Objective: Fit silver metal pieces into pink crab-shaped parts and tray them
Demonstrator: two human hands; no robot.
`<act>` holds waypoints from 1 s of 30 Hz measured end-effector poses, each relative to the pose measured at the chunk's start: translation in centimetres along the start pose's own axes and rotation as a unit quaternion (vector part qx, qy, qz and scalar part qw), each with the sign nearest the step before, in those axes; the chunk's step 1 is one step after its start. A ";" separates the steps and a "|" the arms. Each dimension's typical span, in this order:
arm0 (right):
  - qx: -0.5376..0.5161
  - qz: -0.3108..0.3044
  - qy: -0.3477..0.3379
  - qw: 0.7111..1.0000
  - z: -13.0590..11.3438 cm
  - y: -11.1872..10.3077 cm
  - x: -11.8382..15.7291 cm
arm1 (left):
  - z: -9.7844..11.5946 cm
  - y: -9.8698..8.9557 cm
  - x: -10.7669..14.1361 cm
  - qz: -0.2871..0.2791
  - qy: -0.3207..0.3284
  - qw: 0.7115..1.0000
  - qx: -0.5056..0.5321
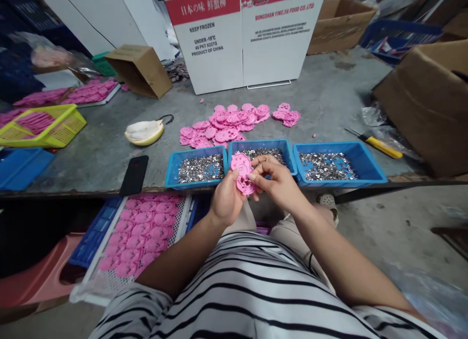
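A pink moulded piece (241, 169) with holes near its lower end is held up in front of the middle blue tray (288, 158). My left hand (228, 196) grips it by its lower left edge, thumb on its face. At its right side, my right hand (272, 180) has thumb and forefinger pinched together against the piece; anything tiny between them is too small to make out. Small silvery metal parts lie in the middle tray, the left blue tray (169, 172) and the right blue tray (369, 166). Behind them is a heap of pink pieces (226, 122).
A black phone (134, 175) and a yellow-white peel (144, 132) lie left on the grey table (325, 95). A yellow-handled tool (383, 146) lies right. White cartons (241, 46) stand behind. Below the table's edge, a white crate (106, 251) holds rows of pink pieces.
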State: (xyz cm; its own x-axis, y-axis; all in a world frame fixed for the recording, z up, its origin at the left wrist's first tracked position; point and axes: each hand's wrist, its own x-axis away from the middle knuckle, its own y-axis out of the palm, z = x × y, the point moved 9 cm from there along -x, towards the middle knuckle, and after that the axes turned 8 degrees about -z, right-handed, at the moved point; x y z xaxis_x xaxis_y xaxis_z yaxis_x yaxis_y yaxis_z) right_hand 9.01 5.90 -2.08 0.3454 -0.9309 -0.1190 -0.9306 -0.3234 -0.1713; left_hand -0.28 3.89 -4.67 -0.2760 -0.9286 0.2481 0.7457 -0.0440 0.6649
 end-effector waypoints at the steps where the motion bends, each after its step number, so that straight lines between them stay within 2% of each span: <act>1: 0.000 0.001 -0.001 1.000 0.0 0.0 0.0 | 0.0 0.0 0.0 -0.001 0.000 1.000 0.000; 14: 0.016 -0.001 -0.014 1.000 -0.2 0.1 -0.2 | -0.2 -0.2 -0.1 -0.002 -0.012 1.000 0.005; 21: 0.086 0.030 -0.066 0.994 -0.9 -0.1 0.1 | -0.1 0.1 0.0 0.008 -0.010 1.000 0.027; 24: 0.054 0.054 -0.068 0.995 -0.6 -0.2 0.3 | -0.2 0.2 0.0 0.000 -0.014 1.000 0.023; 27: -0.029 0.021 -0.035 0.999 0.5 -0.1 -0.3 | -0.5 0.1 -0.2 -0.013 -0.024 1.000 0.012; 29: -0.060 0.012 -0.025 0.998 0.9 -1.0 -1.2 | -0.5 0.2 -0.3 -0.033 -0.022 0.999 0.001; 30: -0.039 0.027 -0.024 0.999 1.1 -1.9 -1.8 | -0.4 0.2 -0.3 -0.044 -0.017 0.999 -0.004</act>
State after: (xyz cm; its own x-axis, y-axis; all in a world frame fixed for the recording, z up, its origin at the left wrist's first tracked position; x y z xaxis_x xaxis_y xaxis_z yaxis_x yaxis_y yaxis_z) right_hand 10.29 8.43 -2.57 0.2977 -0.9387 -0.1740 -0.9542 -0.2865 -0.0867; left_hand 0.21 4.05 -4.88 -0.3609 -0.9078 0.2139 0.7228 -0.1273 0.6793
